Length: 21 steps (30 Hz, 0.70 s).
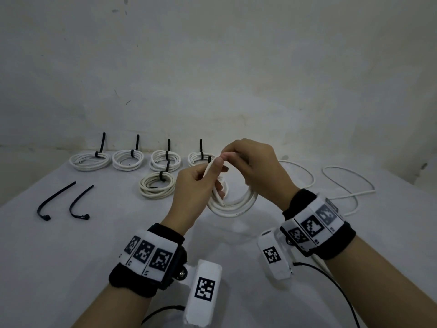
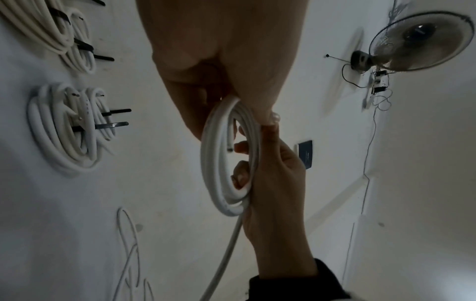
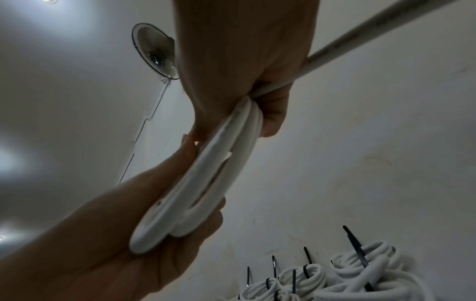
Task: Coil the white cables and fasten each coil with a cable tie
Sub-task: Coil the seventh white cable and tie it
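Both hands gripped the coil (image 1: 233,202), left hand (image 1: 194,185) and right hand (image 1: 257,166); loops were best kept even, the tail (image 2: 226,250) fed without twist.

We cannot see the far side of the white coil (image 1: 233,204) in the head view, because the left hand (image 1: 196,185) and right hand (image 1: 256,166) cover it. The fourth tied coil (image 1: 199,158) is half hidden behind those fingers. In the right wrist view the loose cable (image 3: 373,36) runs off the top edge, so we cannot tell its end.
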Each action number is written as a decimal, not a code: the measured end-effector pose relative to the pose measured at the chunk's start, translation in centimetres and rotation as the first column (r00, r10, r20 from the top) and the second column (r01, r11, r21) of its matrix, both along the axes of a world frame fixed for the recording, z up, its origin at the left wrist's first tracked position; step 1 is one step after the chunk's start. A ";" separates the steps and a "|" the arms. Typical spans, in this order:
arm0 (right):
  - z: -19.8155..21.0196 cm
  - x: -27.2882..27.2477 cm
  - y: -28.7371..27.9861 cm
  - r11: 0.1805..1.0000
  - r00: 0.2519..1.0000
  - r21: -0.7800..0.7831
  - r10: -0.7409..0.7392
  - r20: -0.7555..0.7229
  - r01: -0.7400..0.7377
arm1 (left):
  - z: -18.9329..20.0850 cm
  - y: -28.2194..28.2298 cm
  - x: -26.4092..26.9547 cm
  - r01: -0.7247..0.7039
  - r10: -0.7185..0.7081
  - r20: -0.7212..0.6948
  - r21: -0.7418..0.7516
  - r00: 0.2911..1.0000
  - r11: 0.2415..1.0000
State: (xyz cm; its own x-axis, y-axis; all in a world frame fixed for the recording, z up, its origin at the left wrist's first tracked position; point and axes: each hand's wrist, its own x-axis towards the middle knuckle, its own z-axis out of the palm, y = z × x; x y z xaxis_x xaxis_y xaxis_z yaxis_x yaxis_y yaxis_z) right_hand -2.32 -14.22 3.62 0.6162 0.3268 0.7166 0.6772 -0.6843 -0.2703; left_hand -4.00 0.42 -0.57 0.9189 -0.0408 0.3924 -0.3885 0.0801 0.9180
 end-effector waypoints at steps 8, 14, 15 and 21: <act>-0.3 0.1 -0.4 0.999 0.996 0.007 0.043 0.075 -0.043 | 0.3 0.1 0.0 0.165 -0.164 -0.017 0.002 0.986 0.986; -0.9 -0.6 -0.8 0.996 0.973 0.019 0.077 0.217 -0.084 | 0.2 -0.4 -0.1 0.163 -0.167 -0.036 -0.085 0.985 0.983; -1.0 -0.6 -0.7 0.996 0.965 0.055 0.052 0.258 -0.068 | 0.2 -0.5 -0.2 0.167 -0.171 -0.035 -0.100 0.985 0.981; 0.1 -1.0 -0.1 0.936 0.994 0.337 0.111 0.006 -0.106 | 0.5 -0.8 -0.4 0.192 -0.203 -0.051 -0.173 0.978 0.966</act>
State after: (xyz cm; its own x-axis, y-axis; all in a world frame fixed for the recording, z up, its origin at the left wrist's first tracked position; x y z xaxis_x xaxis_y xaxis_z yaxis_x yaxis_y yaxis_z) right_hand -3.30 -14.28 3.68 0.6008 0.1334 0.7882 0.7369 -0.4746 -0.4813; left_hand -4.35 -0.36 -0.09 0.9239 -0.1638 0.3457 -0.2866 0.3022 0.9091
